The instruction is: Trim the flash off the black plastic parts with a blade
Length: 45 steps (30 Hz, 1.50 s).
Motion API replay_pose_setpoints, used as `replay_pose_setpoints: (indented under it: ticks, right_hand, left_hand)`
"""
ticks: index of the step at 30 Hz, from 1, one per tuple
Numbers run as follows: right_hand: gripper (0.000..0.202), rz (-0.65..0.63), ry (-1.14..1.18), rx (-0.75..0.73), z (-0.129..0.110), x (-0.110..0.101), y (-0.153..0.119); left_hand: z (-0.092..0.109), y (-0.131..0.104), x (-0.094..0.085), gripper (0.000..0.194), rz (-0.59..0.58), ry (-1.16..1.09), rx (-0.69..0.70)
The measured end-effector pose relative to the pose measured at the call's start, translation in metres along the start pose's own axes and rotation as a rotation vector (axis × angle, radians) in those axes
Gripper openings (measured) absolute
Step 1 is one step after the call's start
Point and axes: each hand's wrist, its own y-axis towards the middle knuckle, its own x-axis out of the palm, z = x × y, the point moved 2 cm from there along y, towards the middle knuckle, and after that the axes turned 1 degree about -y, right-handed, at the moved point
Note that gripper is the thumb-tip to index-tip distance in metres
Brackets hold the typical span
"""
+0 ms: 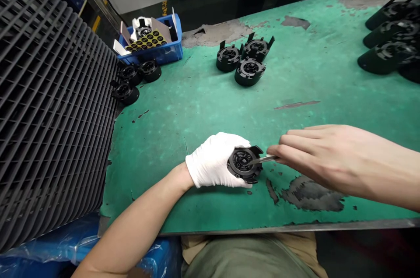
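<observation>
My left hand (216, 160), in a white glove, is wrapped round a round black part (241, 164) above the green table near its front edge. The part's open face, with rings and small holes, is turned up toward me. From the right, my bare right hand (315, 153) pinches a thin metal tool (266, 159), which looks like tweezers or a blade. Its tip is at the middle of the black part; whether it touches is too small to tell.
Three black parts (248, 71) stand at the table's back middle, with several taller ones (382, 57) at the right. A blue bin (169, 52) with round stickers (147, 41) is back left, near more black parts (150, 70). Grey grating (49, 94) lines the left side.
</observation>
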Motion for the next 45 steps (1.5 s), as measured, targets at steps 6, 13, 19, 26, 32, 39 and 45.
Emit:
replay_pose_setpoints:
  ticks: [6, 13, 19, 26, 32, 39, 45]
  right_hand:
    - [0.031, 0.070, 0.102, 0.127, -0.014, 0.005, -0.018]
    - [0.011, 0.276, 0.250, 0.367, -0.042, 0.030, -0.031]
    - [0.021, 0.371, 0.423, 0.425, -0.062, 0.043, -0.020]
    - [0.018, 0.357, 0.471, 0.446, -0.077, 0.033, -0.031]
    - [0.020, 0.307, 0.441, 0.499, -0.067, 0.034, -0.051]
    - [0.020, 0.168, 0.301, 0.344, -0.025, 0.039, -0.059]
    - [0.027, 0.147, 0.189, 0.222, 0.005, 0.043, -0.042]
  left_hand:
    - [-0.001, 0.000, 0.001, 0.074, -0.041, 0.002, -0.013]
    - [-0.003, -0.015, -0.002, 0.114, -0.030, -0.031, -0.032]
    - [-0.009, -0.014, 0.004, 0.130, 0.013, 0.061, -0.044]
    - [-0.003, -0.028, 0.008, 0.115, 0.119, 0.103, 0.139]
    - [0.001, -0.018, 0.003, 0.097, 0.017, 0.060, 0.046]
    - [0.000, -0.004, 0.002, 0.087, -0.050, -0.020, 0.030]
    - [-0.003, -0.004, 0.011, 0.101, -0.013, 0.060, 0.019]
